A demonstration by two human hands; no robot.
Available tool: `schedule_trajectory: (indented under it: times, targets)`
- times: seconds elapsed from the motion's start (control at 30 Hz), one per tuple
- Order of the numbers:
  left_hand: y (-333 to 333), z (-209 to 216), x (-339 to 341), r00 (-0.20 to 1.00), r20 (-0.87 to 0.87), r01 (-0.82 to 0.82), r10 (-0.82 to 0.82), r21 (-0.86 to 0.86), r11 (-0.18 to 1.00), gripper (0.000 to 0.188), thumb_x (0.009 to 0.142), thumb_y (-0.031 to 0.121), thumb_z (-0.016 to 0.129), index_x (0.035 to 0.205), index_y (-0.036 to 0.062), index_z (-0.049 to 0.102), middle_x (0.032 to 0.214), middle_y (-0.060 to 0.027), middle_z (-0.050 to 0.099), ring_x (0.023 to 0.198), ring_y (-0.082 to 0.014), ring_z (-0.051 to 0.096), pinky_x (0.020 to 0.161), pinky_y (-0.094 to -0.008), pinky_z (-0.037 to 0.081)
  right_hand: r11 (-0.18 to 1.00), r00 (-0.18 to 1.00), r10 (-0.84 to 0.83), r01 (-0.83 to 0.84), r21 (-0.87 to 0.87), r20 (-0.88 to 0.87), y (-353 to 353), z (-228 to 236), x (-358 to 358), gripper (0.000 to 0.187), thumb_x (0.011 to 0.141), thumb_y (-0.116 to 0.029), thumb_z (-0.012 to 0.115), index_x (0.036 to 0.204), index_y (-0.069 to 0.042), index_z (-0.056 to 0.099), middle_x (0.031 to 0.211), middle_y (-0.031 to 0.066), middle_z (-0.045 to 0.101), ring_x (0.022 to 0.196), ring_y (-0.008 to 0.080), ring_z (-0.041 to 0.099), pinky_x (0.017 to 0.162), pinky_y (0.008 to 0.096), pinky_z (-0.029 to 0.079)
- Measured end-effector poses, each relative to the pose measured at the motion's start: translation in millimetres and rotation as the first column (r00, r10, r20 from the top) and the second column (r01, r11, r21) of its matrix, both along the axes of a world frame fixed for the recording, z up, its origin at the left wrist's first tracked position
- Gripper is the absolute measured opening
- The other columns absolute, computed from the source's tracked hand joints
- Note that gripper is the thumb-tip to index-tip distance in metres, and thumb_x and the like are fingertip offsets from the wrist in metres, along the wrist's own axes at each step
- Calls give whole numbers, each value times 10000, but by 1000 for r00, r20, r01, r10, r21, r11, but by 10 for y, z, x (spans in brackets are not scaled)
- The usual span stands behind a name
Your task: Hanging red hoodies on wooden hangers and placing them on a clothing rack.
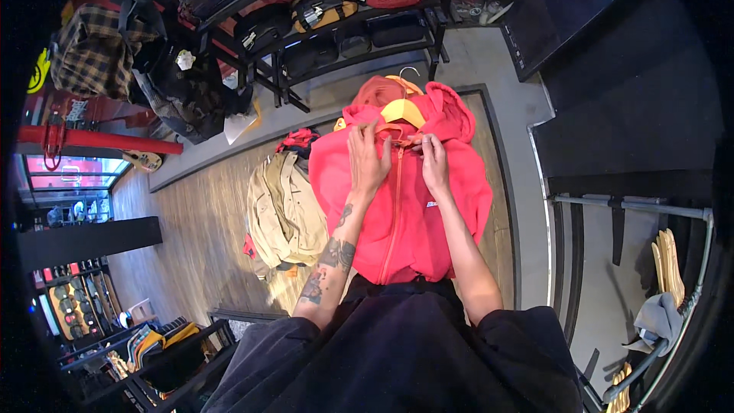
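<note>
A red zip-up hoodie (451, 214) lies spread in front of me, its zip running down the middle and its hood folded out at the top right. A yellowish wooden hanger (403, 112) sits in its neck, with the metal hook pointing away from me. My left hand (368, 160) is closed at the left side of the collar. At the right side, beside the top of the zip, my right hand (436, 167) pinches the neckline. The fabric partly hides the fingertips of both hands.
Beige jackets (279, 210) lie in a pile left of the hoodie. Behind stands a black rack (344, 57) holding several bags. A metal clothes rail (642, 205) with wooden hangers (667, 266) is on the right. A red pole (99, 140) juts in from the left.
</note>
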State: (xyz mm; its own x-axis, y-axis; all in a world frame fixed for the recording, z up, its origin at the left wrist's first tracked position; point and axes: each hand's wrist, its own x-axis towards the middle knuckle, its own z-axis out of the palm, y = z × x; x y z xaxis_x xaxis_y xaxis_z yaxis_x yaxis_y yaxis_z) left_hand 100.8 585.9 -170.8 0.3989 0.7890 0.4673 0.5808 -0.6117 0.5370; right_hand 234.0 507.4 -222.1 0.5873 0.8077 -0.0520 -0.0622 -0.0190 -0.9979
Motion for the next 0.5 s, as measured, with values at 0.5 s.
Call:
schedule_trajectory:
  times: [0.5]
  targets:
    - [87,-16,-478,990,138,62,-10,-382,922,166,896,169,649,877,11,693,777,-159,639,821,-303,569,809,-461,418,988,973,-122,100,-116,-198,-173,-126,107,280,1034,-262,487,1046,-20,627,920,15,660,768,76,578,656,224,465]
